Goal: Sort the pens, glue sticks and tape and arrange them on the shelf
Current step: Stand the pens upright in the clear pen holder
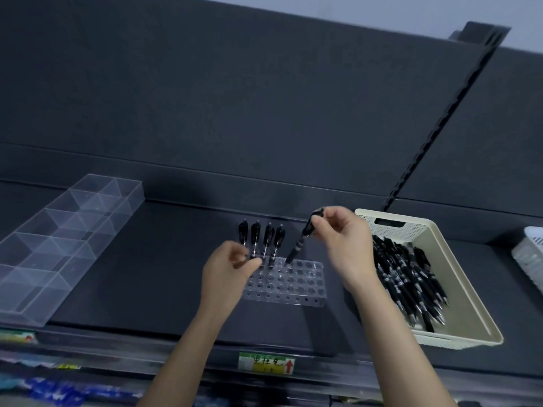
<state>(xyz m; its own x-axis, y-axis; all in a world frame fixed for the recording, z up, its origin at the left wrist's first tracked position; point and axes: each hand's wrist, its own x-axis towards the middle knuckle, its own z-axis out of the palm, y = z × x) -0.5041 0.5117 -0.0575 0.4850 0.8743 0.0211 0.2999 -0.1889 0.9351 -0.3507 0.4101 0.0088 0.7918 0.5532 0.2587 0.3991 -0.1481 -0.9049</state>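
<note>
My right grip (338, 239) pinches the pen (299, 245) near its top, its axis leaning down-left with the tip just over the rack's (293, 284) free hole beside four standing pens (266, 239); my left grip (232, 267) curls there, whether clamped I cannot tell.

Dark shelf (164, 259), flat, with a label strip along its front edge carrying a green and yellow price tag (266, 362). Standing directly on it: clear divided box (64, 242) at left, clear drilled rack (299, 289) at centre, cream basket (467, 277) at right, white basket (529, 254) at far right, partly out of frame.
</note>
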